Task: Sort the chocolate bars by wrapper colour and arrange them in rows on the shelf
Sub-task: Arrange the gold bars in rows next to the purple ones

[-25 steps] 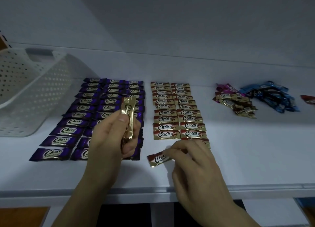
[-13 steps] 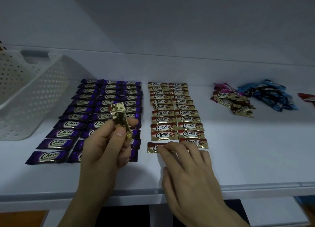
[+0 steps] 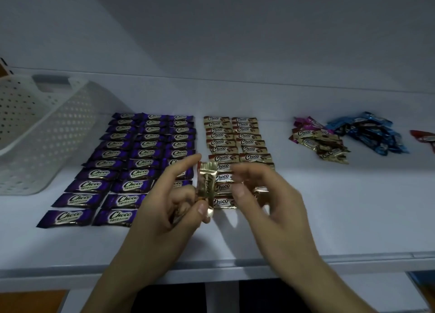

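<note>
My left hand (image 3: 171, 202) holds several gold-wrapped chocolate bars (image 3: 207, 183) upright above the white shelf (image 3: 341, 209), thumb on the front one. My right hand (image 3: 266, 195) hovers just right of them with fingers loosely curled and nothing in it, over the near end of the gold rows (image 3: 237, 143). Those gold bars lie in two columns at the middle. Purple bars (image 3: 131, 162) lie in three columns to the left. The newest gold bar (image 3: 222, 202) lies at the near end of the left gold column.
A white perforated basket (image 3: 44, 134) lies tipped at the far left. At the right back sit unsorted heaps: gold and pink bars (image 3: 317, 141), blue bars (image 3: 369, 134), and a red bar (image 3: 423, 136) at the edge. The shelf's front lip (image 3: 353, 258) runs below my hands.
My right hand laid a gold bar at the near end of the left gold column, let go, and rose toward the bars in my left hand. My left hand shifted right.
</note>
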Available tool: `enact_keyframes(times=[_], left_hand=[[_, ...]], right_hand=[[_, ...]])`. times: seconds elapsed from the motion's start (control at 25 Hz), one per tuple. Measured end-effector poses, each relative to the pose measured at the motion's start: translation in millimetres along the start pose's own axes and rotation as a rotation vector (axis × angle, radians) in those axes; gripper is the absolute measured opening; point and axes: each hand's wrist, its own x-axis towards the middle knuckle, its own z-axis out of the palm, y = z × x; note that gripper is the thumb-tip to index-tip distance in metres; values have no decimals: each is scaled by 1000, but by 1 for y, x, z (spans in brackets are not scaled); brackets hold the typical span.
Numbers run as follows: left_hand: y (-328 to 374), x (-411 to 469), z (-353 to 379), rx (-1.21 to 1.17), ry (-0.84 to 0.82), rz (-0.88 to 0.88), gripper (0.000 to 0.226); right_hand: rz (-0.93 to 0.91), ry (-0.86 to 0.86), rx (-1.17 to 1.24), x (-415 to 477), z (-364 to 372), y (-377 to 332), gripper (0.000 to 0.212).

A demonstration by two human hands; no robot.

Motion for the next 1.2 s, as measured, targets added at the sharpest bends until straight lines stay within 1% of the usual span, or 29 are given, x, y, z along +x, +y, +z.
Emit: enact_keyframes(times=[0.04, 0.08, 0.12, 0.16, 0.2, 0.28, 0.36, 0.4, 0.44, 0.48, 0.56, 0.68, 0.8, 0.96, 1.08, 1.12, 1.2], left_hand=[[0, 1, 1, -14, -22, -13, 66], [1, 1, 2, -29, -49, -21, 70], [2, 1, 3, -39, -73, -23, 71], [3, 0, 4, -46, -77, -19, 70], [4, -1, 5, -55, -62, -8, 65], [5, -2, 3, -115, 0, 22, 51], [5, 1, -2, -317, 47, 4, 44], [4, 3, -4, -437, 45, -26, 47], [4, 5, -6, -513, 35, -42, 56], [4, 5, -6, -536, 24, -37, 66], [6, 4, -4, -484, 35, 3, 72], [7, 1, -3, -413, 115, 14, 72], [10, 1, -4, -387, 198, 4, 60], [16, 0, -1, -508, 282, -55, 46], [17, 1, 2, -495, 357, -88, 36], [16, 1, 2, -474, 368, -97, 32], [16, 0, 3, -412, 367, -115, 23]], right_hand=[[59, -79, 155, 12, -3, -6, 25], [96, -184, 258, 22, -4, -9, 29], [101, -273, 301, 29, -4, -11, 33], [84, -323, 304, 34, -4, -11, 35], [69, -321, 286, 35, -6, -10, 35], [44, -242, 290, 32, -14, -2, 28], [13, -223, 297, 20, -25, 7, 22], [-28, -240, 245, 12, -30, 12, 22], [-91, -261, 134, 2, -33, 17, 23], [-162, -282, -15, -6, -35, 21, 24], [-269, -284, -251, -17, -35, 28, 22], [-310, -233, -347, -19, -32, 34, 19], [-336, -244, -401, -19, -28, 37, 21], [-354, -266, -479, -21, -24, 38, 18], [-363, -279, -518, -22, -25, 37, 19], [-347, -307, -532, -23, -25, 36, 22], [-270, -375, -553, -20, -25, 31, 34]])
